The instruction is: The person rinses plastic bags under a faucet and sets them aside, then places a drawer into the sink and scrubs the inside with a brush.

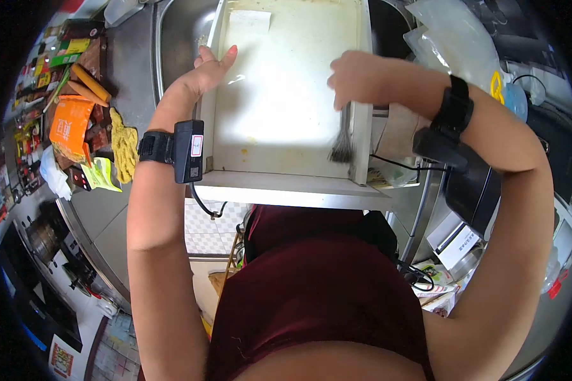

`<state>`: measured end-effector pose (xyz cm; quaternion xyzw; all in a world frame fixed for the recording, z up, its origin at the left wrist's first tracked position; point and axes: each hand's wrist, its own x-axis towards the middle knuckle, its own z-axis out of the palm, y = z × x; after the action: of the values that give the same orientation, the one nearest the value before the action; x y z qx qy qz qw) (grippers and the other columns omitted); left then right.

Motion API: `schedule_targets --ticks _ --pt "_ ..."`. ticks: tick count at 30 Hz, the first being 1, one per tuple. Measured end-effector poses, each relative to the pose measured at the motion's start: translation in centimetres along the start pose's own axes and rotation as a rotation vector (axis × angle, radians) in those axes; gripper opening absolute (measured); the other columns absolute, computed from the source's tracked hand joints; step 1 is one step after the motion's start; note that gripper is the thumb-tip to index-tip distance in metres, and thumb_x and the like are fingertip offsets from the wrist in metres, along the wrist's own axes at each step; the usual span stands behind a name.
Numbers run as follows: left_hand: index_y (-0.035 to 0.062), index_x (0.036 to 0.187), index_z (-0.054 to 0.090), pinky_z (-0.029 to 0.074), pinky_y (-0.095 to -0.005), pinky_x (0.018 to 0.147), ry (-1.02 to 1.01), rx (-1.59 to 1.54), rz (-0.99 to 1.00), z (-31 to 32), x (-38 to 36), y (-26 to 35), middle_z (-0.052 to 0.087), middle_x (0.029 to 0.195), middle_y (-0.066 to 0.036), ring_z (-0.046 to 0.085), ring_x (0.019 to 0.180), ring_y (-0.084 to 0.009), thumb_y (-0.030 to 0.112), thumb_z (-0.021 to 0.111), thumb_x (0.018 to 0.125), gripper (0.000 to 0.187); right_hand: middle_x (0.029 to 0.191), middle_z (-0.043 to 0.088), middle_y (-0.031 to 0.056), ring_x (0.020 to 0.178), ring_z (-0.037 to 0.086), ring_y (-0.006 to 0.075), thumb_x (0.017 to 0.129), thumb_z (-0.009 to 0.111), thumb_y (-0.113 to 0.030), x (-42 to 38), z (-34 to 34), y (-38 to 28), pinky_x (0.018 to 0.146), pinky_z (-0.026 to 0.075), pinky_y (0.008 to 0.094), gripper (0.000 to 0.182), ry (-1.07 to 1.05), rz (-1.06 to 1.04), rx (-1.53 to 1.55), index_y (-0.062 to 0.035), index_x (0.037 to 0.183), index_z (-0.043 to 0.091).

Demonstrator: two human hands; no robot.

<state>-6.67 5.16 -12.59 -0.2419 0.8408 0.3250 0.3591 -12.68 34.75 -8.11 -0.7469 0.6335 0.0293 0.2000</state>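
A white drawer (286, 82), pulled out or lifted loose, lies across the sink in front of me with its inside facing up. My left hand (211, 71) is on its left side wall, thumb on the inner side and fingers around the rim. In my right hand (356, 79), a brush (342, 147) points its dark bristles down toward the drawer's near right corner. The fist hides most of the brush's handle. Small yellow stains (245, 151) mark the drawer floor, and a white paper label (250, 21) is at its far left.
A metal sink (179, 44) shows behind the drawer. On the left counter are an orange packet (71, 126), carrots (90, 81) and a yellow glove (124, 146). Plastic bags (454, 38) are at the far right. A black cable (400, 164) runs beside the drawer.
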Motion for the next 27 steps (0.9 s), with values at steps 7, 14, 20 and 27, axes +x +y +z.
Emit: schedule_targets --ticks 7,14,20,27 --pt "-0.0047 0.138 -0.011 0.015 -0.0411 0.109 -0.006 0.008 -0.007 -0.1 -0.3 0.3 -0.001 0.145 -0.029 0.003 0.136 -0.0366 0.072 0.029 0.081 0.104 0.076 0.06 -0.0001 0.077 0.055 0.0229 0.071 0.055 -0.014 1.1 -0.5 -2.4 0.062 0.044 0.0348 0.022 -0.009 -0.016 0.082 -0.027 0.081 0.07" --pt "-0.0076 0.137 -0.009 0.013 -0.0401 0.11 0.016 0.021 0.026 0.1 0.9 -0.5 0.0 0.145 -0.029 0.002 0.136 -0.0368 0.073 0.03 0.08 0.106 0.078 0.06 -0.0028 0.083 0.055 0.0212 0.071 0.057 -0.014 0.6 1.1 1.6 0.067 0.045 0.0332 0.024 -0.124 0.099 -0.019 -0.0309 0.082 0.07" --pt "-0.0059 0.138 -0.01 0.012 -0.0414 0.11 0.005 0.021 0.028 -0.1 0.0 0.2 -0.001 0.145 -0.029 0.0 0.136 -0.0359 0.074 0.03 0.079 0.107 0.078 0.06 -0.0001 0.082 0.057 0.0216 0.071 0.058 -0.017 -0.8 -2.8 6.4 0.066 0.046 0.0319 0.015 -0.059 0.318 -0.461 -0.0224 0.079 0.069" --pt "-0.0029 0.138 -0.012 0.013 -0.0421 0.109 0.013 0.004 0.013 0.1 0.2 0.0 -0.002 0.145 -0.027 0.0 0.137 -0.0355 0.074 0.031 0.079 0.106 0.075 0.063 0.0013 0.079 0.057 0.0203 0.075 0.056 -0.017 -0.7 -3.4 8.2 0.064 0.046 0.0316 0.013 -0.127 0.581 -0.582 -0.0179 0.071 0.069"
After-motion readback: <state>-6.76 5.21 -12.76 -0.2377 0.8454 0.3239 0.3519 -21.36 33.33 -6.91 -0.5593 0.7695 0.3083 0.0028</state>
